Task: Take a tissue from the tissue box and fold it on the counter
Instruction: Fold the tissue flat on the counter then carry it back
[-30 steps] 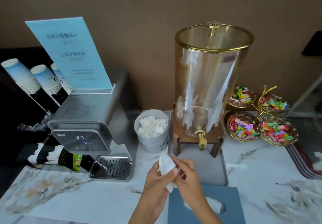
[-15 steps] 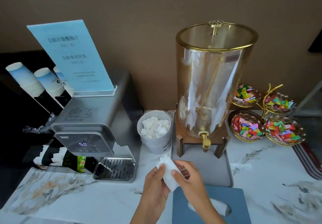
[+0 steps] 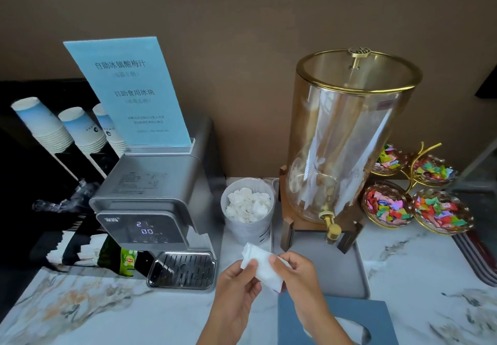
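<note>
A white tissue [image 3: 262,266], folded into a small rectangle, is held in the air above the marble counter [image 3: 113,309]. My left hand [image 3: 236,288] pinches its left edge. My right hand [image 3: 298,272] pinches its right end. The blue tissue box [image 3: 336,315] lies at the bottom right under my right forearm, with white tissue showing in its oval slot.
A silver water machine [image 3: 158,205] with a drip grate stands at left, a blue sign on top. A white cup of crumpled tissues [image 3: 248,210] sits behind my hands. A glass drink dispenser [image 3: 347,140] stands on a grey tray [image 3: 347,277]. Candy bowls [image 3: 419,205] are at right, paper cups at far left.
Both hands have kept hold of the tissue and turned it from upright to a flatter, diagonal lie. The camera view has tilted down a little.
</note>
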